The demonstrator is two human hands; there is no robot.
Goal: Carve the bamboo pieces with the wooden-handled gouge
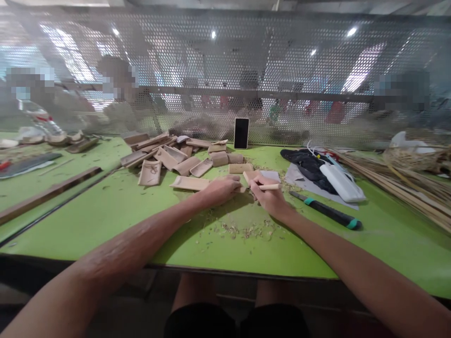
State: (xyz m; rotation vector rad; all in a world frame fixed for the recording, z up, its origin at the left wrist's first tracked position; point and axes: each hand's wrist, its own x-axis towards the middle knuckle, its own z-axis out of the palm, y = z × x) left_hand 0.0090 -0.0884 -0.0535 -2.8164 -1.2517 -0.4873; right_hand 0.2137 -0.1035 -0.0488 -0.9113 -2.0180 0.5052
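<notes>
Bench inventory, left to right

- Long dark wooden strip (49,192): lies slantwise on the green tabletop (116,211), at the far left, well apart from both hands
- Pile of curved tan bamboo pieces (169,157): split half-round sections, heaped loosely at the back left of the table; a few strays reach toward the middle
- Flat tan bamboo slat (190,183): lies just beside the left hand, on its left
- Left hand (221,190): palm down, fingers curled and pressed onto a small tan bamboo piece (252,176) at mid-table; the grip itself is partly hidden, so it seems to pin rather than lift
- Black smartphone (241,133): stands upright against the perforated metal screen (225,70), behind the hands
- Pale wood shavings (246,230): scattered on the table in front of both hands
- Right hand (269,197): fingers closed around a slim pale wooden-handled tool (271,187), its handle pointing right; the working end meets the small bamboo piece
- Black-handled knife with teal bands (327,212): lies on the table just right of the right hand
- White oblong case (341,183): rests on dark cloth (308,164)
- Bundle of thin bamboo sticks (398,185): far right
</notes>
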